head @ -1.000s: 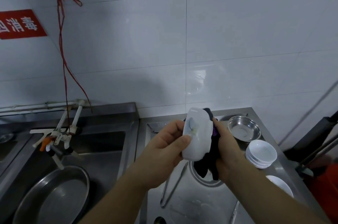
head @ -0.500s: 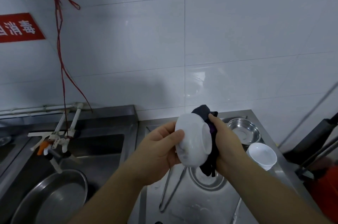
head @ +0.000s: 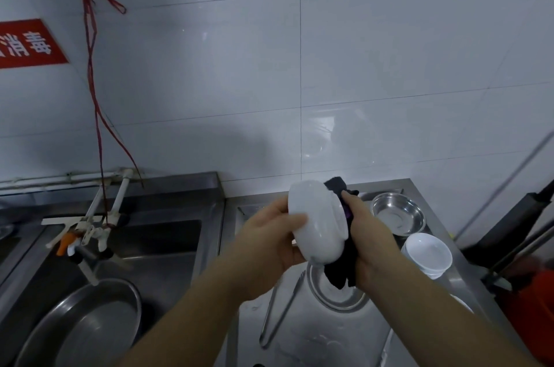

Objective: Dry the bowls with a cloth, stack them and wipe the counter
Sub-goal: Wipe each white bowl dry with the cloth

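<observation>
Over the steel counter (head: 314, 336), left hand (head: 266, 250) grips white bowl (head: 317, 226); right hand (head: 371, 244) presses dark cloth (head: 338, 270).

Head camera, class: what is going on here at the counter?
A person is drying a white bowl over a steel counter. The left hand grips the bowl tilted on its side, while the right hand presses a dark cloth against its rim side. A stack of white bowls and a steel bowl wait to the right.
</observation>
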The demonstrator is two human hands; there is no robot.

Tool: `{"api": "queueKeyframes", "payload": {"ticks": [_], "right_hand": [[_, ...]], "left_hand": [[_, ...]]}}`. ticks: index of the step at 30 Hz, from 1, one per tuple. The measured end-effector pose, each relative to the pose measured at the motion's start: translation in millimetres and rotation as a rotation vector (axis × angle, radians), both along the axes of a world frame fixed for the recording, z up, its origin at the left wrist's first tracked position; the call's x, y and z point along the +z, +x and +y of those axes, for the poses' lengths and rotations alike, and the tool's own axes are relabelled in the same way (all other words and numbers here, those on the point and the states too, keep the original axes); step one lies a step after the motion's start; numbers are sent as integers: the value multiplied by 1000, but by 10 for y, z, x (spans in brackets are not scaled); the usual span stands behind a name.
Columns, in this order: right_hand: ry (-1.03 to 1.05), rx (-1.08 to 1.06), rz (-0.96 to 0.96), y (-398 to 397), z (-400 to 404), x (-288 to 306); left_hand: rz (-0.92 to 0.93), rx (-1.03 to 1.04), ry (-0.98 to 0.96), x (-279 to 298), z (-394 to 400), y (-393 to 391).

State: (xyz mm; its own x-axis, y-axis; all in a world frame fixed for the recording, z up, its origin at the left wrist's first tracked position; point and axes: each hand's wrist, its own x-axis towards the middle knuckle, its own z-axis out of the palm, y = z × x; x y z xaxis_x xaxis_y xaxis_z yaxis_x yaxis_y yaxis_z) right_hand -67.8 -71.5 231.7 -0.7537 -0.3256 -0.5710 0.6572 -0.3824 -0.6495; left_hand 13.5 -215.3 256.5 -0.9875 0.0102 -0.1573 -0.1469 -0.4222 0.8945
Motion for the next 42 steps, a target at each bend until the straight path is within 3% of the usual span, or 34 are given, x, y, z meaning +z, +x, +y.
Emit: {"api": "queueKeyframes", "payload": {"ticks": [2, 5, 13, 17, 19, 24, 29, 37, 42], "right_hand": [[17, -33, 22, -17, -11, 28], [9, -35, 6, 16, -41, 27], [-9, -5, -52, 96, -116, -80], [2, -38, -8, 50, -50, -40], [24, -73, -18, 47, -52, -47], [110, -117, -32, 131, -121, -132], [121, -126, 118, 287, -192, -143], [426, -134, 634, 265, -156, -183], [432, -92, 548, 89, -139, -208]], "left_hand": [[-27, 42, 88, 24, -3, -14], [38, 58, 54, -56, 41, -17], [186, 50, -309, -230, 207, 11], [73, 126, -93, -225, 79, -63], [47, 121, -74, -233, 22, -84], [115, 166, -315, -314, 81, -60], [133, 246, -649, -376, 134, -122], [92, 182, -565, -377, 110, -88], [75, 49, -712, -466, 87, 24]]}}
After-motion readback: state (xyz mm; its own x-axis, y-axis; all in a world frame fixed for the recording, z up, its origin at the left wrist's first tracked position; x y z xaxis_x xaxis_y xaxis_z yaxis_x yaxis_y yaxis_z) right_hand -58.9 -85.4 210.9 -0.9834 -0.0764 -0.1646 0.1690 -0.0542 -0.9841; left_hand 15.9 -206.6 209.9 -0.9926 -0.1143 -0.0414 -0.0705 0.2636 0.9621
